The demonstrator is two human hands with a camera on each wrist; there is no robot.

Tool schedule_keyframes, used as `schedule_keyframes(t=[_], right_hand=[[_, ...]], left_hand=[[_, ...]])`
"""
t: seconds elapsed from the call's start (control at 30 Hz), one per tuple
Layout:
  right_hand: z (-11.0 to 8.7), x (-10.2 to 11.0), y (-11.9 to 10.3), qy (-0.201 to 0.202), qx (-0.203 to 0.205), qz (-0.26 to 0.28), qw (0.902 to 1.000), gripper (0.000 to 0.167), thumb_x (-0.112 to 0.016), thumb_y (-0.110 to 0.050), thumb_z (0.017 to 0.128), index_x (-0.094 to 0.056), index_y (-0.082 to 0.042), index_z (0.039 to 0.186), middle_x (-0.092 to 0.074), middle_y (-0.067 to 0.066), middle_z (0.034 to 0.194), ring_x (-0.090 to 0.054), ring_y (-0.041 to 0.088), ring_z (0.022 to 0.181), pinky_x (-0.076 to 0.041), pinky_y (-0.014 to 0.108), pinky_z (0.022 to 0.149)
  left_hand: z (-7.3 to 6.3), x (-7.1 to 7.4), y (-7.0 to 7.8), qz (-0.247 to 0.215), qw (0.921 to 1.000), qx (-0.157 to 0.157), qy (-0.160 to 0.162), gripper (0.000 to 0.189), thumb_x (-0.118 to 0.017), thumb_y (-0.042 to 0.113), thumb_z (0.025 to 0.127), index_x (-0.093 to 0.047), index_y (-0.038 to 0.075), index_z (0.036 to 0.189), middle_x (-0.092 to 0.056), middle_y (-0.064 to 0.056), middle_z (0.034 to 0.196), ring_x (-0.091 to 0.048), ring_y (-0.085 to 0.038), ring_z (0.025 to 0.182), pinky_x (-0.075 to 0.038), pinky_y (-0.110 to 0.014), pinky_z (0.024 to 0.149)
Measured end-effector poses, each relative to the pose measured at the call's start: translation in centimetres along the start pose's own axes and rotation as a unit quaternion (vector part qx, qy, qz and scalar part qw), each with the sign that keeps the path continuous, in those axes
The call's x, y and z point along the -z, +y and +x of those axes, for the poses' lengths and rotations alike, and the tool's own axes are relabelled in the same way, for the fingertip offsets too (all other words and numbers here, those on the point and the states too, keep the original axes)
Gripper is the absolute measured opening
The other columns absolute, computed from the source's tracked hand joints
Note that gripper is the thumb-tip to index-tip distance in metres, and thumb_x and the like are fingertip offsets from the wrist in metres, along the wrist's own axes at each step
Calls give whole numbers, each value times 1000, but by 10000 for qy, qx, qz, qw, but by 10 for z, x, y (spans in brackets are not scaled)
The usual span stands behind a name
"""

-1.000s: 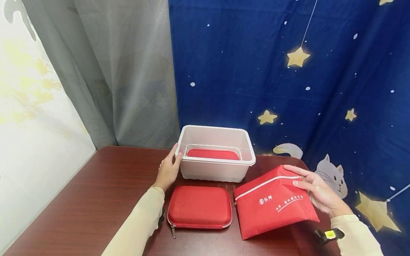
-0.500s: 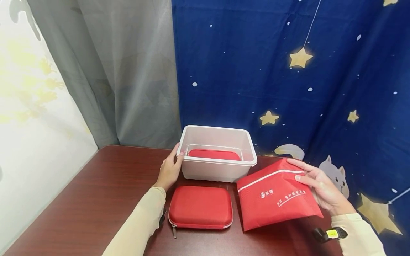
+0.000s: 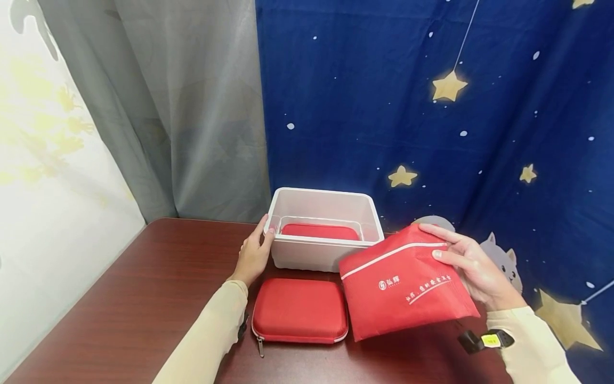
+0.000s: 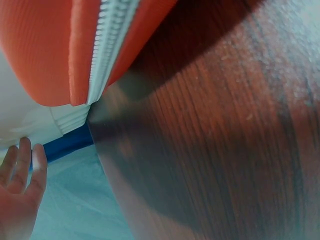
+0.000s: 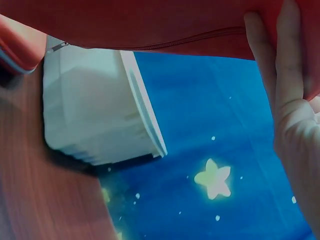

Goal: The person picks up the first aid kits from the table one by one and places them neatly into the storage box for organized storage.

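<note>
My right hand (image 3: 475, 266) pinches the upper right corner of a red zippered pouch (image 3: 398, 290), thumb on the printed front and fingers behind. The pouch is raised at a tilt, its left side overlapping the front right of the white plastic bin (image 3: 318, 255) in the head view. In the right wrist view the pouch's underside (image 5: 150, 22) with its zipper spans the top. My left hand (image 3: 251, 256) rests straight fingers and thumb against the bin's left front corner. A flat red thing (image 3: 320, 231) lies inside the bin.
A red hard zippered case (image 3: 299, 310) lies in front of the bin, its zipper pull at the near left corner. The bin stands near the back edge of the dark wood table (image 3: 144, 298). Behind hang a grey curtain (image 3: 211, 106) and a blue star-patterned curtain (image 3: 345, 96).
My right hand has lifted the pouch and brought it left, closer to the bin. The left hand stays at the bin's corner; the red case has not moved.
</note>
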State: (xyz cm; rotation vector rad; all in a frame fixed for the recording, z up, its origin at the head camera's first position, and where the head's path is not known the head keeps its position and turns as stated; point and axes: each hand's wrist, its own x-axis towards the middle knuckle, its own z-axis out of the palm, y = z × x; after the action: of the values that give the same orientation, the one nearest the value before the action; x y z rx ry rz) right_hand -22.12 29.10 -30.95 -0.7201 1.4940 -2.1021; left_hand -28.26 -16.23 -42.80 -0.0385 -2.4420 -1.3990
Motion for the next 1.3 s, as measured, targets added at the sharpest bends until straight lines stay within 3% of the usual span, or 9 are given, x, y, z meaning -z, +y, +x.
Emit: schedule_keyframes(t=[0.17,0.4,0.53,0.93,1.3], right_hand=[[7,-9,-7,223,2,-129,9997,57,-31,10,102,-38,-14,154,-57,12,133,-69,35,104,-50,56,80],[23,-21,-17,-148,347,83,9993,58,-28,13,102,-34,-10,155,-56,15,135,-68,37,106,-52,54,81],[31,-26,-23,-158,518,111,9985,58,-29,12,101,-34,-10,155,-56,16,135,-68,37,106,-52,53,81],[54,-30,-29,569,1101,-22,9923,56,-36,10,101,-38,-11,154,-55,12,135,-69,28,106,-56,42,81],[77,-36,-31,1103,1628,814,9771,53,-41,11,100,-48,-11,148,-54,12,135,-68,25,106,-57,38,82]], left_hand=[[0,-1,-2,-5,10000,-7,14,57,-46,45,104,-32,30,157,-44,-11,153,-45,-37,136,-32,-65,107],[2,-2,-4,4,10000,-28,35,56,-46,42,104,-33,28,157,-44,-11,152,-46,-37,135,-33,-65,107],[2,-2,-5,7,10000,-12,28,55,-47,39,104,-33,27,157,-44,-12,152,-46,-38,135,-33,-66,106],[2,-3,-4,44,10000,-40,22,57,-45,46,104,-32,29,157,-44,-11,153,-46,-38,135,-33,-65,107],[2,-1,-3,-55,10000,-69,35,57,-45,46,104,-33,29,157,-43,-11,153,-45,-37,136,-32,-65,108]])
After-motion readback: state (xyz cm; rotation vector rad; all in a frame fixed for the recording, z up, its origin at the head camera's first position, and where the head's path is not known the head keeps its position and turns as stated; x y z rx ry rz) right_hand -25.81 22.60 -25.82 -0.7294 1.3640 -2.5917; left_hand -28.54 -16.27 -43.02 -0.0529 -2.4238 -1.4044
